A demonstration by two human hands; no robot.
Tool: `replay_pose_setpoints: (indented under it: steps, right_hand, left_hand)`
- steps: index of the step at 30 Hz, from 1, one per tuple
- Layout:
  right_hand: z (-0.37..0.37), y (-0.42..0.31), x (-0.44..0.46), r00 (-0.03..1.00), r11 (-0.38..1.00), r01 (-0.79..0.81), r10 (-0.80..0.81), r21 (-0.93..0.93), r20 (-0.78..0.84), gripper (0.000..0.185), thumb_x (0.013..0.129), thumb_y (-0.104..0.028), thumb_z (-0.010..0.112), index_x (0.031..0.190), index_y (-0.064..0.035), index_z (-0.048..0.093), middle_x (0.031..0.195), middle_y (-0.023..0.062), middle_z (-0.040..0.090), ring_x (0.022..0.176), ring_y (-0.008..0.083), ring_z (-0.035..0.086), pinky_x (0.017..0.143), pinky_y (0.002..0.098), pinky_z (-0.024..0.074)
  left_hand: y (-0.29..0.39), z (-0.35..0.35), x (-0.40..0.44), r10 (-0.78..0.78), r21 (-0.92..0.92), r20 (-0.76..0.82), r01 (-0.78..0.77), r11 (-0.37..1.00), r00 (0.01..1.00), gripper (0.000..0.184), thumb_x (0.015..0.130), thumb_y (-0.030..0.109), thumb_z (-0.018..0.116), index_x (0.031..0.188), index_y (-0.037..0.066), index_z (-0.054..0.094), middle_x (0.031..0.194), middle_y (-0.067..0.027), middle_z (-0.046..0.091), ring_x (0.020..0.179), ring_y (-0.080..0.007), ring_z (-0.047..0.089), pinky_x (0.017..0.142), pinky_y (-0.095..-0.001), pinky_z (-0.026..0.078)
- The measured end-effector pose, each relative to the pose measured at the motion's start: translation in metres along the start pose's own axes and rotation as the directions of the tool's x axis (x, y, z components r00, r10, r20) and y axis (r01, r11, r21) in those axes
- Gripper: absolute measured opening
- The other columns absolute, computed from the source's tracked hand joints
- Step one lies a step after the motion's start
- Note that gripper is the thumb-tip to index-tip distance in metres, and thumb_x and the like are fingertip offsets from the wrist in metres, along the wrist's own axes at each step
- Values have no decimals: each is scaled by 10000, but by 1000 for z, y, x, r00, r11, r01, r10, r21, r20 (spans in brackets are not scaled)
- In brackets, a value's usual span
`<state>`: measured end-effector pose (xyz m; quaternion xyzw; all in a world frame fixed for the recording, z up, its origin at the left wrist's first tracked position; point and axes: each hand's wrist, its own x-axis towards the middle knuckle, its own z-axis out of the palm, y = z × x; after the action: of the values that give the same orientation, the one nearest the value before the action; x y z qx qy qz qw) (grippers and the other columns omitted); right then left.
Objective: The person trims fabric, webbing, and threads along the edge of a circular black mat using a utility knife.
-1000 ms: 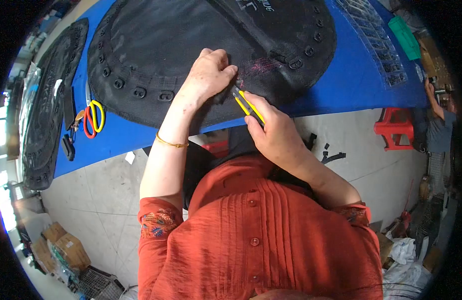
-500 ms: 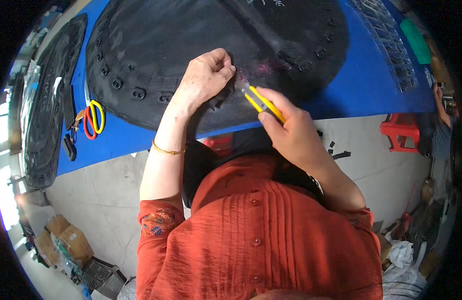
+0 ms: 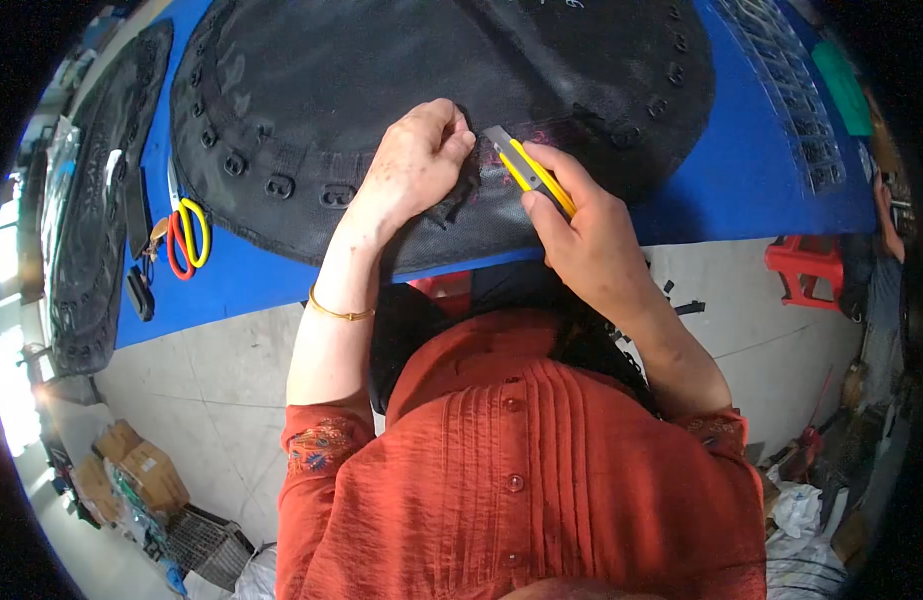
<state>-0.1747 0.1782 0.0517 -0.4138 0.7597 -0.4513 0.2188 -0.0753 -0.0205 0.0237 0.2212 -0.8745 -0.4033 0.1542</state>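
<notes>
A large round black mesh mat [image 3: 311,100] with black loops sewn along its border lies on the blue table. My left hand [image 3: 416,160] rests on it near the front edge, fingers pinched together; what lies between them is hidden. Just below those fingers, a frayed black strip [image 3: 451,207] sticks up from the mat. My right hand [image 3: 586,220] grips a yellow utility knife [image 3: 534,172] with its blade out. The blade tip is just right of my left fingertips, over the mat. Pink marks [image 3: 503,152] show on the mat beside the blade.
Scissors with red and yellow handles [image 3: 188,235] lie left on the blue table [image 3: 221,300]. Another black mat piece [image 3: 101,220] is at the far left. Clear-wrapped parts [image 3: 781,80] and a green item [image 3: 841,88] lie right. A red stool [image 3: 806,272] stands beyond; another person's arm [image 3: 888,215] shows.
The knife has moved slightly up and right, and its blade now shows more clearly. The mat appears shifted a little in view. My left hand keeps its pinch in nearly the same place.
</notes>
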Motion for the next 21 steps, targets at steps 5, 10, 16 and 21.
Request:
replay_pose_setpoints:
  steps: [5, 10, 16, 21]
  right_hand:
    - [8, 8, -1, 989, 984, 133, -140, -117, -53, 427, 983, -92, 645, 1396, -15, 567, 1115, 219, 730, 967, 295, 751, 843, 349, 561]
    - [12, 5, -2, 985, 976, 157, -165, -153, -42, 415, 959, -104, 631, 1345, 28, 556, 1141, 297, 692, 1037, 466, 683, 887, 498, 561]
    - [12, -1, -12, 985, 972, 170, -174, -164, -11, 429, 965, -104, 623, 1362, 31, 536, 1187, 294, 681, 1059, 461, 677, 906, 497, 557]
    - [8, -5, -26, 985, 970, 174, -173, -172, 24, 441, 965, -98, 622, 1376, 27, 526, 1212, 288, 677, 1084, 460, 672, 919, 494, 556]
  left_hand:
    - [2, 0, 0, 14, -8, 2, -14, 1000, 1000, 164, 982, 153, 675, 982, 1, 613, 794, -97, 581, 725, -169, 528, 678, -348, 470]
    - [-3, 2, 1, 61, 5, -21, -61, 998, 998, 171, 978, 160, 673, 978, 1, 612, 801, -124, 599, 727, -209, 557, 684, -368, 477]
    - [0, 2, 2, 50, 16, -10, -50, 999, 999, 170, 960, 155, 659, 965, -10, 617, 866, -179, 634, 831, -327, 613, 763, -431, 498]
    - [-2, 4, 2, 34, 18, -10, -34, 999, 999, 166, 943, 146, 650, 953, -17, 620, 931, -219, 661, 933, -410, 650, 843, -478, 511]
